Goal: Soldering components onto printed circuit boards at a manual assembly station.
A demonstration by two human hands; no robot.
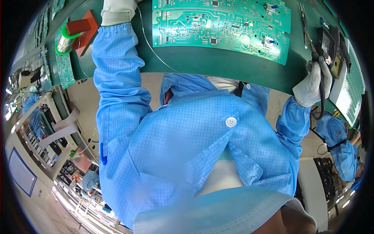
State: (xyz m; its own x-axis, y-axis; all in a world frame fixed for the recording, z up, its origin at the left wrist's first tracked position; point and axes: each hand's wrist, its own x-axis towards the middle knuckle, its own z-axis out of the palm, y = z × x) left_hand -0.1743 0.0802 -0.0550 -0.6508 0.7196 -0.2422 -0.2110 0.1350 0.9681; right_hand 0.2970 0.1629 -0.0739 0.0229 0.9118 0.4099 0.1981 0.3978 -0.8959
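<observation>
My right hand (pixel 314 81), in a white glove, is wrapped round a soldering iron (pixel 314 55) at the table's right side. Its dark cord (pixel 322 91) hangs down past the wrist. The iron's slim front part points toward the far edge of view. My left hand (pixel 118 11), also gloved, is cut off by the upper edge, so its fingers are hidden. A thin pale wire (pixel 150 43) runs from beside that hand down to the table's near edge. Between the hands lie green circuit boards (pixel 218 33) with small parts and blue-tipped components.
At the left, a spool of solder wire (pixel 64 42) with green flanges sits on a red stand (pixel 90 31). A metal tool (pixel 303 17) and a dark iron holder (pixel 328 43) lie at the right. The green table's near edge (pixel 218 66) curves before my body. Another person (pixel 339 144) in blue is at far right.
</observation>
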